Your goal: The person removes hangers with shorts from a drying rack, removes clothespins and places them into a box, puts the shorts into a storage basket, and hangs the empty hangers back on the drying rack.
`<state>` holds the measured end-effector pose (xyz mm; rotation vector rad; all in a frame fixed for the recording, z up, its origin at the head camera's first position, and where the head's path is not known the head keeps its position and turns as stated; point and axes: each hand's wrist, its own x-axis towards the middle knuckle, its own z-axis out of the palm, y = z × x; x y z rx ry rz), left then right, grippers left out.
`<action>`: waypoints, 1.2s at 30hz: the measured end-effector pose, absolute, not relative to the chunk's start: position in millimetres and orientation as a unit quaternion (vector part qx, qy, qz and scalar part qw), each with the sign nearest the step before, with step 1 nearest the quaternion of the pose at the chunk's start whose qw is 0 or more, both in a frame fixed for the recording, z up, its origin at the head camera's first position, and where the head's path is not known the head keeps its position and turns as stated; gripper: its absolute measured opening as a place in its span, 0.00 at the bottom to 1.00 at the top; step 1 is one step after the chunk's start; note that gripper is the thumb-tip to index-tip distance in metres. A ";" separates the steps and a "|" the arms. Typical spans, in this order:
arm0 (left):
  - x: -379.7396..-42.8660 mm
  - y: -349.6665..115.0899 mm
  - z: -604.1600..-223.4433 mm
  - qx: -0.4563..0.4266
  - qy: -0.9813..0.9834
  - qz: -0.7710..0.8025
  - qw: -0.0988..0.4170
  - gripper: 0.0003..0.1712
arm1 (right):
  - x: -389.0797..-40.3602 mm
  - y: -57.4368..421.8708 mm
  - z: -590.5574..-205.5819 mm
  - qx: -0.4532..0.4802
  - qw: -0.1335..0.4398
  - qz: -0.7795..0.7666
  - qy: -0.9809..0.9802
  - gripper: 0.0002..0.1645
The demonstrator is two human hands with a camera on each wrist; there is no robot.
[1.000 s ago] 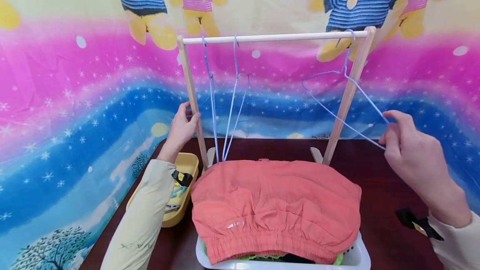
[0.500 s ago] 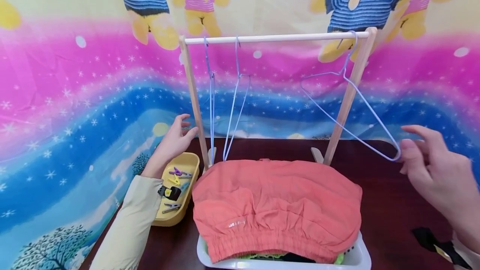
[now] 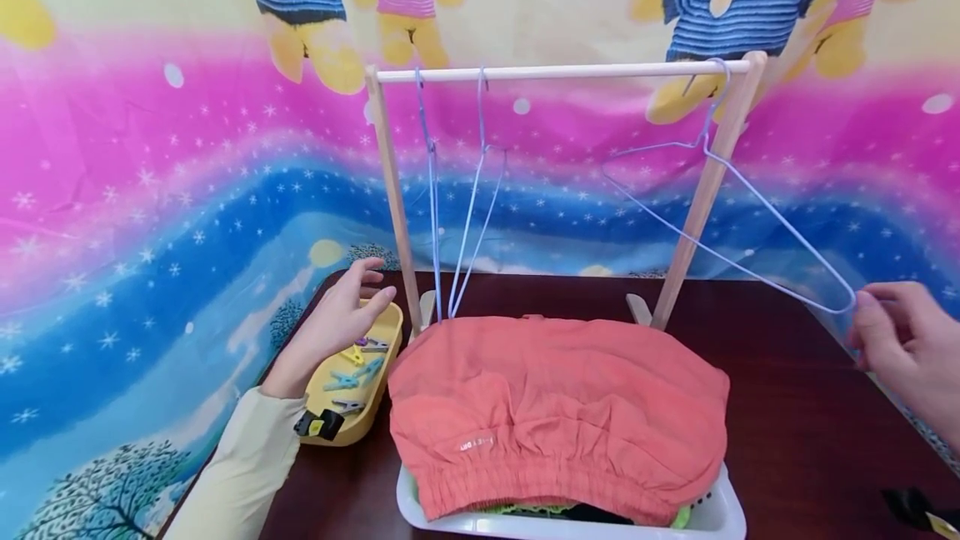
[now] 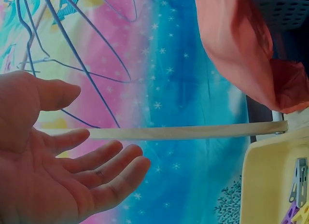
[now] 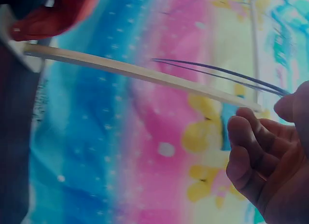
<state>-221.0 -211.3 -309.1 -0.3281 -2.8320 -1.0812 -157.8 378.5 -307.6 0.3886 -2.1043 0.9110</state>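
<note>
A blue wire clothes hanger hangs by its hook near the right end of a wooden rack's rail. My right hand pinches its lower corner between thumb and fingers, holding it swung out to the right. In the right wrist view the hanger runs up to the thumb. Beside the rack's left post, my left hand is held with fingers spread and nothing in it. Two more wire hangers hang at the rail's left side.
A coral garment with a gathered waistband lies over a white basket in front of the rack. Under my left forearm stands a yellow tray holding several clothespins. A printed cloth covers the wall behind the dark table.
My right hand has shifted right and down to the hanger's corner, and the hanger has swung rightward with it. My left hand has come off the left post, dropping down and left.
</note>
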 end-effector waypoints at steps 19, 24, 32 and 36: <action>-204.1 -189.6 -330.3 -0.139 -0.933 -0.326 0.067 0.28 | -179.0 349.7 -333.9 0.159 0.187 0.161 -0.956 0.13; -209.2 -183.2 -337.3 -0.149 -0.938 -0.308 0.058 0.29 | -189.8 335.7 -338.7 0.167 0.162 0.143 -0.962 0.14; -215.6 -173.1 -343.8 -0.164 -0.951 -0.259 0.048 0.29 | -206.3 311.9 -350.8 0.178 0.098 0.132 -0.970 0.18; -217.7 -169.8 -345.8 -0.167 -0.961 -0.216 0.028 0.28 | -211.8 304.3 -354.7 0.181 0.077 0.132 -0.972 0.22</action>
